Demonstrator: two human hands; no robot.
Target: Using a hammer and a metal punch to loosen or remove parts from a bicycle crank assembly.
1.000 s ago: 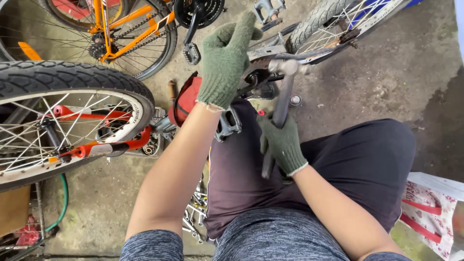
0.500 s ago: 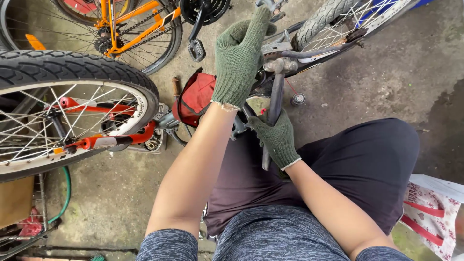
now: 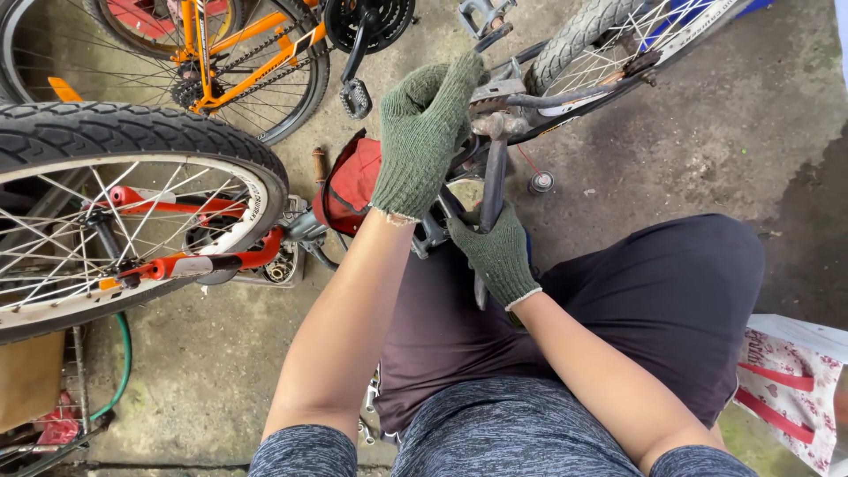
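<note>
My left hand, in a green knit glove, rests on the grey bicycle frame near its bottom bracket, fingers curled over the metal. Just below it my right hand, gloved the same way, grips the handle of a long metal wrench. The wrench stands nearly upright, its head set on a fitting at the frame beside my left hand. A pedal shows between my wrists.
A large wheel with a black tyre and a red fork lies at left. An orange bicycle with a black chainring stands at the top. A red bag and a small can sit on the concrete floor. A patterned bag is at right.
My left hand has shifted slightly along the frame. The wrench in my right hand has swung a little, staying on the fitting.
</note>
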